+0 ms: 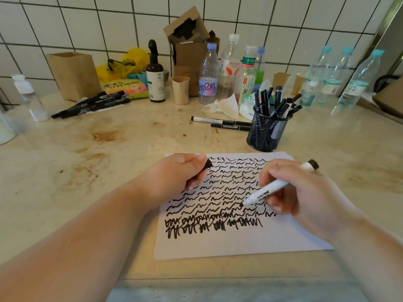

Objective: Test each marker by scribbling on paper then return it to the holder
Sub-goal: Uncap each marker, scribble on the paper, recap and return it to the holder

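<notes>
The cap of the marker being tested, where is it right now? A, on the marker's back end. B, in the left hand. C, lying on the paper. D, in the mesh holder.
B: the left hand grips the black cap above the paper, while the right hand holds the uncapped marker with its tip on the paper.

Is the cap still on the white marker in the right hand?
No. The white marker has its tip bare on the paper; the left hand holds the black cap.

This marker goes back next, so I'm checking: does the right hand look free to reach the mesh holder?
Probably yes: the right hand, gripping the white marker, has bare counter between it and the mesh holder.
</notes>
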